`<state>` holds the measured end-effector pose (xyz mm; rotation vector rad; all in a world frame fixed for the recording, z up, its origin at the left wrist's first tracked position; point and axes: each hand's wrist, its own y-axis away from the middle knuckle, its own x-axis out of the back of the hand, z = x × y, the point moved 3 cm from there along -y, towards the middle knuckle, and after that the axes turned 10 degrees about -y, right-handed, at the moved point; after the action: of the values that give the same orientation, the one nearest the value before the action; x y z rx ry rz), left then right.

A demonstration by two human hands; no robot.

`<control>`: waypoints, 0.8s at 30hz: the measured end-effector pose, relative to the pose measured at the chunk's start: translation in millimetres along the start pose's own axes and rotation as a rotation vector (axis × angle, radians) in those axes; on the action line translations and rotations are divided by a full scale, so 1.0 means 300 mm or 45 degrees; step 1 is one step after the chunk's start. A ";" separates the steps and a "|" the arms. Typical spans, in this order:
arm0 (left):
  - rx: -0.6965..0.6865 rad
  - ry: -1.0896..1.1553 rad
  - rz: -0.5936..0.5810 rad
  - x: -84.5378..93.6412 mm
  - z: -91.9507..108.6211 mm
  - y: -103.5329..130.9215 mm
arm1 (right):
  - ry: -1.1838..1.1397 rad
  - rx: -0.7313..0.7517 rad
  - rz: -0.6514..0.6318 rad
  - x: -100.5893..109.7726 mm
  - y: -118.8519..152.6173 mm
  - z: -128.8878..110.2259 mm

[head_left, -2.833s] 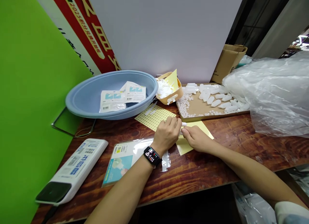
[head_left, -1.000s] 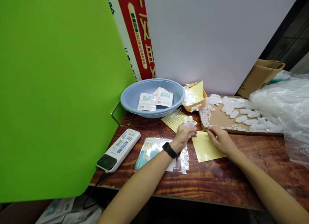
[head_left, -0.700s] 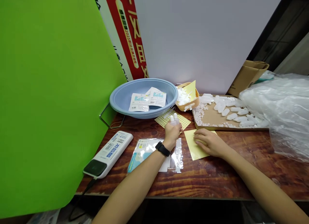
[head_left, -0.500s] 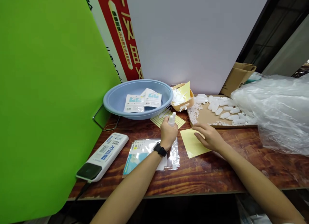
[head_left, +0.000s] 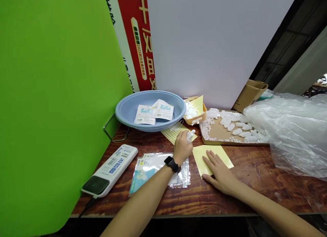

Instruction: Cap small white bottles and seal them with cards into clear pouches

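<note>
"Grip, left hand (head_left: 182, 149): how far open?"

"Fingers curled closed around small white bottles (head_left: 189, 136); their overlap spoils my count. Right hand (head_left: 221, 174): open, palm down, fingers spread, touching the yellow sheet (head_left: 200, 163), nothing grasped."

"Edges and open room, please."

"Table (head_left: 258, 169), dark wood grain. Front edge at six o'clock from both hands. Bare wood at three o'clock from my right hand, with plastic wrap (head_left: 301, 135) at two. Shallow cardboard tray (head_left: 217, 129), holding white pieces, at twelve from that same hand. From my left: blue basin (head_left: 125, 109) at eleven, two visible white packets (head_left: 145, 115) inside or more; clear bags (head_left: 146, 172), one with a blue-and-white card, at eight, partly under the wrist; only a narrow wooden strip between bags and yellow sheet."

"Position of the bottles against the grip?"

"Held inside it, tips protruding at one o'clock, tilted. Dotted sticker sheet (head_left: 170, 133) behind, at twelve; contact with it, I cannot tell. Yellow sheet at four o'clock from the bottles, apart from them."
</note>
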<state>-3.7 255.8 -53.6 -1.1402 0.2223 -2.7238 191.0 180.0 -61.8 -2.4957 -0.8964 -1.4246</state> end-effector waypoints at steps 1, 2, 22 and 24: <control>0.034 0.086 0.024 0.003 0.001 -0.002 | -0.015 -0.011 -0.014 -0.001 0.008 0.003; 0.078 0.169 0.031 0.005 0.001 -0.005 | -0.031 -0.017 -0.011 0.000 0.014 0.004; 0.114 0.251 -0.089 -0.002 0.008 0.003 | -1.783 -0.607 0.733 0.352 -0.040 0.031; 0.160 0.171 -0.092 -0.003 0.007 0.007 | -1.647 -0.558 0.761 0.400 -0.122 0.032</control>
<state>-1.3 253.8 -53.2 -0.9507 0.0274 -2.8346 223.3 265.2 25.1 -3.4451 0.2187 0.3462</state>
